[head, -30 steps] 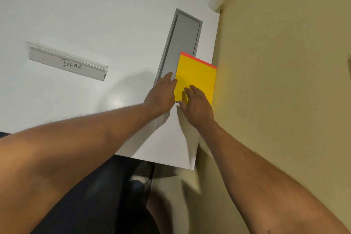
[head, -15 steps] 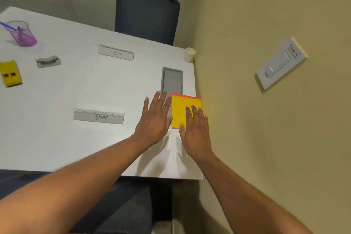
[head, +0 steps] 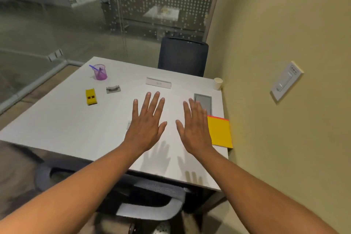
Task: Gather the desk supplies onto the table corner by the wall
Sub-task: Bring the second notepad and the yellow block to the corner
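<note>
Both hands hover spread above the white table (head: 62, 125), holding nothing: the left hand (head: 146, 125) at the centre of the frame, the right hand (head: 193, 129) just to its right. The yellow notepad (head: 220, 133) lies flat at the table's right edge beside the wall. In the upper left stand a purple cup (head: 100, 72), a yellow stapler (head: 91, 97) and a grey clip (head: 113, 89).

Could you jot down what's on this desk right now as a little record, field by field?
Near wall corner: yellow notepad
Left side of table: yellow stapler, grey clip, purple cup holding a pen
Far wall corner: paper cup
Left hand: open, fingers spread, holding nothing
Right hand: open, holding nothing, beside the notepad
</note>
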A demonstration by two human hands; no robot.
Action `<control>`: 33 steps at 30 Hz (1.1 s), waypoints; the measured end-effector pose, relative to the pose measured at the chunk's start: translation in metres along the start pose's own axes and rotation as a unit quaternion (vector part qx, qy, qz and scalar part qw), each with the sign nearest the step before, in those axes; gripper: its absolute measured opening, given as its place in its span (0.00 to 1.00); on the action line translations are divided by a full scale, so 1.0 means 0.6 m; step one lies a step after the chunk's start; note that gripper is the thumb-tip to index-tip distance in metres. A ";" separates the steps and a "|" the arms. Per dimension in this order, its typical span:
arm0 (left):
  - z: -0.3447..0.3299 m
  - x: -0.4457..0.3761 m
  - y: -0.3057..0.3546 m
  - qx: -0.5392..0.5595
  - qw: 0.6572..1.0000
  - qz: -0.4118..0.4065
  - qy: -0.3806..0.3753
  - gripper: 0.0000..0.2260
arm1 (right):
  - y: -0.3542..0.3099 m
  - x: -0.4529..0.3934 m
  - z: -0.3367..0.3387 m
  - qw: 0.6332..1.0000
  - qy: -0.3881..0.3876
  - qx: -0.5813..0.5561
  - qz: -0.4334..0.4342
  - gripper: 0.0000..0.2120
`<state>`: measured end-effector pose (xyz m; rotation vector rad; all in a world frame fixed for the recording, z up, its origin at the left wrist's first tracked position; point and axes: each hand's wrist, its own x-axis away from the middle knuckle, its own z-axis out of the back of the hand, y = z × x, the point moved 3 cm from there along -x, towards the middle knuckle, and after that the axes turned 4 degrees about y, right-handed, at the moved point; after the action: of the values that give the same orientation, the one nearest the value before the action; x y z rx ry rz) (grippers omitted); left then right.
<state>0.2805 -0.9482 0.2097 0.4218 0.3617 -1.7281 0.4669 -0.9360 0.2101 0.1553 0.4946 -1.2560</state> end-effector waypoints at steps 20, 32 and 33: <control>0.316 0.466 -0.571 -0.158 0.956 0.242 0.052 0.38 | -0.802 0.006 -0.003 0.937 -0.012 -0.130 0.324 0.33; 0.386 0.696 -0.898 -0.153 0.935 0.319 0.028 0.36 | -1.189 0.074 -0.107 0.927 -0.075 -0.145 0.337 0.33; 0.384 0.700 -0.917 -0.149 0.934 0.324 0.031 0.36 | -1.206 0.072 -0.121 0.925 -0.084 -0.139 0.342 0.34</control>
<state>-0.3514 -1.3121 0.2223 0.3235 0.4606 -0.9967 -0.2210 -1.1741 0.2382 -0.0250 0.4120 -0.4994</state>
